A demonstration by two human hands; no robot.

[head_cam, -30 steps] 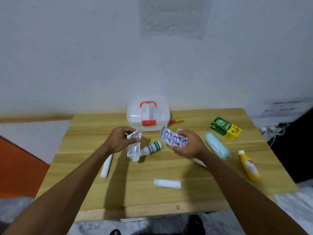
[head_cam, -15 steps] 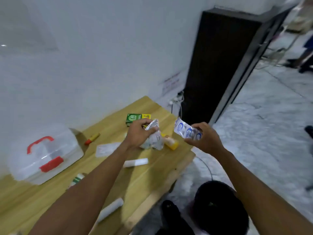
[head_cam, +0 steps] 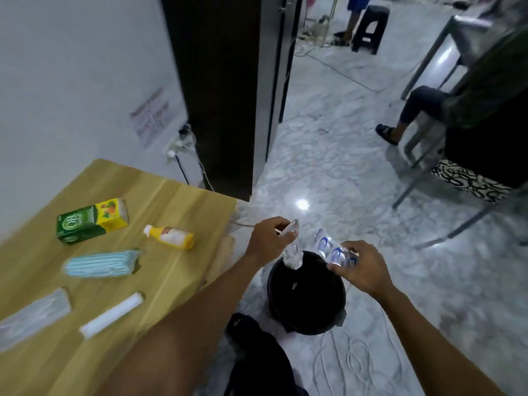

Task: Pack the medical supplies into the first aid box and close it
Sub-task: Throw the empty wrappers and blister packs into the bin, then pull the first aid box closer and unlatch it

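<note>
Left hand (head_cam: 267, 241): fingers curled in, thumb and forefinger pinching the top end of a crumpled clear wrapper (head_cam: 293, 252). The wrapper hangs down from the pinch over the mouth of a black bin (head_cam: 308, 324) that stands on the pale marble floor (head_cam: 328, 167), just beside the right edge of the wooden table (head_cam: 171, 201). Whether the wrapper's lower end touches the bin rim cannot be told. Right hand (head_cam: 361, 270): fingers curled, thumb on top, gripping the near end of a silver strip (head_cam: 328, 248) printed with blue ovals. The strip sticks out up and to the left from the fingers, above the bin's far right rim and just beside the wrapper, the two not touching. Both forearms reach out past the table edge. On the table, none of them touched by a hand: a green and yellow carton (head_cam: 91, 221) lying on its side near the wall; a yellow bottle (head_cam: 174, 238) with a white cap, also lying down, to the carton's right; a stack of pale blue face masks (head_cam: 100, 264) nearer the viewer; a white tube (head_cam: 111, 314) lying diagonally; and a flat clear item (head_cam: 34, 314) at the left edge, probably a sealed packet, too blurred to read. A tall dark cabinet (head_cam: 223, 81) stands against the wall beyond the table. A seated person's leg (head_cam: 420, 104) shows at far right.
</note>
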